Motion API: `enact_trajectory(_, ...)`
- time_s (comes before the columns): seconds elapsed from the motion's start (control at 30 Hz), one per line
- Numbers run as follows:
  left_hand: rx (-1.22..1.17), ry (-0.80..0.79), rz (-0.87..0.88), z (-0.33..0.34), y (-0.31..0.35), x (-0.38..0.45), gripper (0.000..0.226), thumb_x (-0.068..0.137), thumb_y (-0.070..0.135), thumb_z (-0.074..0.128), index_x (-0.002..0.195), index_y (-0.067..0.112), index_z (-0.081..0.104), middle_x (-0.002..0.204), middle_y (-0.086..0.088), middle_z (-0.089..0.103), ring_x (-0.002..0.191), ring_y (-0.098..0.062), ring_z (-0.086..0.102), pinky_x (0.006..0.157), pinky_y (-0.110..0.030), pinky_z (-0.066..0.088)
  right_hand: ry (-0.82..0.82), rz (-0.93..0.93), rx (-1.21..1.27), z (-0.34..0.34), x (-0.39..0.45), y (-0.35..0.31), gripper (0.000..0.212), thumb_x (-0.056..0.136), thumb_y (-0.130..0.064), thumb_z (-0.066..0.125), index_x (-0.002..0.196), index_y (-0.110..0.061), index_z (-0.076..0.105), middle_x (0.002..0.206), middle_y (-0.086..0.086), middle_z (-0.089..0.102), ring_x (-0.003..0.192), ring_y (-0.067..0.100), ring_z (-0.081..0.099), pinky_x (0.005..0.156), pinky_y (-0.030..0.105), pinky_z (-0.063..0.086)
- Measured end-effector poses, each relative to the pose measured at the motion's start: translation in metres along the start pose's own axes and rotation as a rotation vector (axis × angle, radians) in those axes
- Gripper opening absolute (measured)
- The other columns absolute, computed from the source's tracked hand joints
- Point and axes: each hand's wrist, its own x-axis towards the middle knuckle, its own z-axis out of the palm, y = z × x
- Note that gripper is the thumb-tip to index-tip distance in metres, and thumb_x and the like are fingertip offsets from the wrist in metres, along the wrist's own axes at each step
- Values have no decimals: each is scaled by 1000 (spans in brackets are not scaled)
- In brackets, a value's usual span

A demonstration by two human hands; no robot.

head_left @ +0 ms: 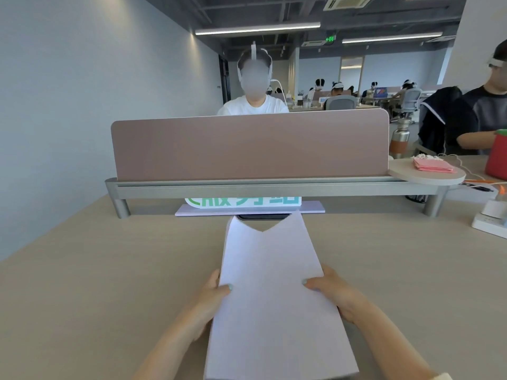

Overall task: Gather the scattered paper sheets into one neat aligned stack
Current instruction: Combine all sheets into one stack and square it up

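Note:
A stack of white paper sheets (271,292) stretches from the bottom edge of the view toward the divider, over the light wooden desk (109,270). Its far end sags in the middle, so the two far corners stick up. My left hand (212,294) grips the stack's left edge, thumb on top. On the opposite edge my right hand (333,293) holds it the same way. The fingers under the sheets are hidden.
A pinkish divider panel (249,145) on a grey rail crosses the desk ahead, with a green-lettered sign (242,202) under it. A person sits behind it, another at the right. A power strip (491,220), pink cloth (433,164) and metal bottle (399,138) are on the right.

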Motion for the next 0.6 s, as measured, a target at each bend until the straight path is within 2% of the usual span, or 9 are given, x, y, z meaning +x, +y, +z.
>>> enact_trajectory(0.07, -54, 48, 126, 1, 8, 0, 23, 94, 3, 47, 105, 23, 53, 110, -7, 65, 84, -17, 64, 69, -32, 50, 37, -111, 71, 4, -3, -8, 34, 73, -6, 64, 107, -7, 65, 81, 5, 76, 68, 20, 72, 59, 30, 56)
enact_trajectory(0.17, -127, 106, 334, 0, 30, -5, 22, 96, 8, 47, 101, 29, 53, 98, 9, 71, 87, -15, 66, 78, -36, 52, 100, -298, 214, 8, -8, -27, 22, 88, -4, 60, 106, -16, 66, 90, 2, 77, 78, 21, 73, 68, 36, 58)
enact_trajectory(0.27, -199, 105, 482, 0, 48, -11, 19, 95, 12, 50, 105, 26, 56, 93, 16, 73, 86, -6, 68, 74, -24, 55, 133, -387, 291, 12, -16, -46, 16, 86, -14, 65, 101, -18, 69, 98, 4, 76, 88, 26, 72, 81, 43, 56)
enact_trajectory(0.33, -272, 93, 474, 1, 53, -14, 23, 90, 22, 57, 113, 24, 60, 102, 12, 74, 92, -7, 70, 72, -23, 57, 103, -396, 315, 14, -22, -53, 23, 76, -26, 73, 97, -16, 71, 100, 6, 76, 89, 27, 72, 82, 43, 56)
enact_trajectory(0.37, -308, 92, 439, 2, 54, -15, 26, 87, 27, 62, 112, 23, 62, 103, 9, 74, 93, -8, 71, 69, -23, 57, 81, -394, 309, 13, -24, -55, 34, 66, -35, 80, 94, -17, 73, 100, 7, 76, 89, 27, 72, 82, 43, 56)
enact_trajectory(0.47, -345, 31, 336, 2, 53, -16, 17, 84, 29, 66, 101, 26, 64, 87, 16, 76, 82, -2, 72, 58, -16, 55, 48, -347, 235, 11, -27, -51, 68, 32, -57, 89, 87, -19, 77, 98, 8, 76, 88, 26, 73, 77, 40, 57)
enact_trajectory(0.5, -345, -8, 322, 2, 53, -17, 24, 78, 34, 72, 99, 27, 63, 84, 18, 76, 79, -1, 72, 57, -16, 54, 36, -339, 224, 10, -27, -49, 71, 29, -59, 89, 87, -19, 77, 98, 7, 76, 88, 26, 73, 76, 39, 56)
enact_trajectory(0.6, -330, -66, 345, -3, 60, -15, 63, 41, 55, 80, 96, 29, 66, 87, 15, 76, 80, -3, 72, 58, -17, 55, 25, -345, 197, 6, -29, -53, 73, 30, -60, 88, 88, -17, 76, 96, 6, 76, 86, 24, 74, 71, 34, 57)
